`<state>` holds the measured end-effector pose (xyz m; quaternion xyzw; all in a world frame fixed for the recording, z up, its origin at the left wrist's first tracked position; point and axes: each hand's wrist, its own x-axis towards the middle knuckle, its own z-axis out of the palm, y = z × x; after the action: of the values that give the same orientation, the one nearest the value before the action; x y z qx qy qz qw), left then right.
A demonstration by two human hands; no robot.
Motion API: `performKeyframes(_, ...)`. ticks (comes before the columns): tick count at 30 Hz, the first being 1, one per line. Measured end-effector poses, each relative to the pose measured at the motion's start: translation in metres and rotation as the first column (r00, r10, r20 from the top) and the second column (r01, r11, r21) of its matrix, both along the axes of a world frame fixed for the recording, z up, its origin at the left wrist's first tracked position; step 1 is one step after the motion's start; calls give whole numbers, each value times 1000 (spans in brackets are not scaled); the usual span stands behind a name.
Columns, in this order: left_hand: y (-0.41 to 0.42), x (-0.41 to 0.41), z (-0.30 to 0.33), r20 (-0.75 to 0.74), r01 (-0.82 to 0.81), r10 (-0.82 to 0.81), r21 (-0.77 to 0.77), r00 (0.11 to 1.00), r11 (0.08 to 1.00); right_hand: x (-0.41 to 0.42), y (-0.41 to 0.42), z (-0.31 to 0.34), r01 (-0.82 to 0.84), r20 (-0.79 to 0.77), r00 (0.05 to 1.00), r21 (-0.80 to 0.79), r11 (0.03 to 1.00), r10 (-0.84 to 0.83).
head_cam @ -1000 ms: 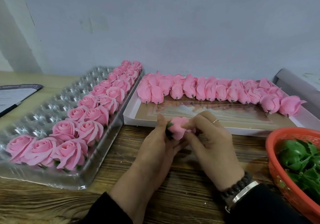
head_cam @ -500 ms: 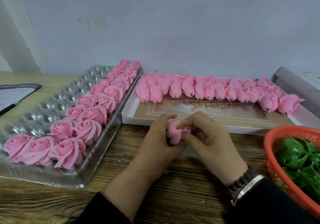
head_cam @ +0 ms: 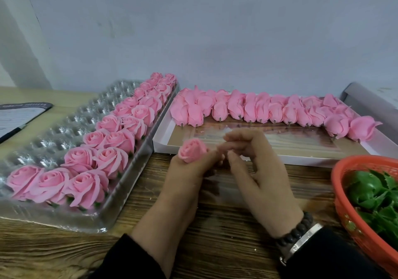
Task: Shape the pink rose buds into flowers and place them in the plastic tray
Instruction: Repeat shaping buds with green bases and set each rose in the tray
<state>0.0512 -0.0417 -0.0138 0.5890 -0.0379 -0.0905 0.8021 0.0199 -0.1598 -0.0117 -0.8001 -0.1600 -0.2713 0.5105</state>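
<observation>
- The pink rose bud (head_cam: 192, 150) sits near the middle of the view, held upright above the wooden table (head_cam: 217, 231), just in front of the near edge of the white box.
- The left hand (head_cam: 189, 171) grips the bud from below, fingers curled round its base.
- The right hand (head_cam: 256, 171) is at 3 o'clock from the bud, fingers loosely bent and holding nothing; its fingertips (head_cam: 224, 149) are just beside the bud, though whether they touch it cannot be told.
- The plastic tray (head_cam: 71, 125) lies at 9 o'clock, with finished roses (head_cam: 112, 140) along its right side and across its near end.
- The white box (head_cam: 277, 147) lies at 1 o'clock, with a row of unshaped buds (head_cam: 265, 109) along its far side.
- A red basket (head_cam: 344, 205) of green leaves (head_cam: 374, 194) sits at 4 o'clock.
</observation>
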Motion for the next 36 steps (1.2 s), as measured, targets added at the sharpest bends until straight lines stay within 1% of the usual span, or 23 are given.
performKeyframes(1, -1, 1, 0, -45, -13, 10, -75, 999, 997, 1, 2, -3, 18, -27, 1000, 35, 999, -17)
performKeyframes(4, -5, 3, 4, -154, -75, 33, -281, 988, 957, 4, 8, -11, 37, -121, 992, -21, 999, -39)
performKeyframes(6, -6, 4, 5, -217, -89, 8, -366, 976, 926, 4, 12, -14, 2, -169, 986, -37, 999, -8)
performKeyframes(8, -6, 2, 4, -248, -57, -51, -409, 967, 911, 4, 14, -14, -10, -183, 983, -39, 999, 3)
performKeyframes(10, -10, -3, 4, -252, -20, -98, -429, 963, 903, 3, 15, -13, 18, -201, 979, -60, 998, -30)
performKeyframes(13, -16, -7, 2, -208, 39, -140, -426, 968, 904, 3, 14, -13, 76, -209, 974, -83, 994, -92)
performKeyframes(16, -14, -5, 2, -203, 92, -195, -431, 960, 898, 4, 13, -12, 84, -236, 967, -54, 995, -94)
performKeyframes(18, -10, -3, 3, -212, 124, -237, -441, 948, 889, 5, 11, -11, 35, -290, 957, 63, 997, -16)
performKeyframes(20, -7, 0, 3, -226, 132, -263, -466, 938, 875, 6, 8, -10, -41, -348, 931, 202, 979, 110)
performKeyframes(22, -8, 1, 4, -244, 118, -266, -491, 933, 863, 6, 6, -10, -89, -386, 902, 268, 959, 192)
performKeyframes(24, -8, 2, 3, -256, 95, -248, -492, 934, 865, 6, 7, -10, -96, -386, 901, 271, 958, 199)
performKeyframes(26, -7, 2, 4, -269, 73, -237, -503, 933, 861, 5, 9, -12, -58, -380, 912, 246, 968, 151)
performKeyframes(29, -7, 1, 3, -250, 73, -219, -490, 943, 869, 5, 10, -12, -2, -377, 925, 105, 995, 41)
performKeyframes(30, -7, 0, 2, -239, 79, -218, -484, 946, 871, 4, 11, -12, 4, -370, 929, 94, 996, 31)
performKeyframes(31, -7, 0, 2, -229, 92, -226, -480, 947, 872, 4, 11, -11, -1, -360, 932, 115, 993, 43)
performKeyframes(33, -8, 1, 1, -216, 115, -245, -482, 945, 869, 3, 10, -8, -43, -353, 927, 244, 969, 130)
performKeyframes(35, -6, 2, 1, -215, 108, -238, -486, 947, 867, 3, 7, -4, -94, -366, 893, 415, 905, 261)
performKeyframes(36, -6, 2, 1, -194, 121, -234, -464, 953, 878, 3, 5, -2, -113, -381, 865, 487, 866, 327)
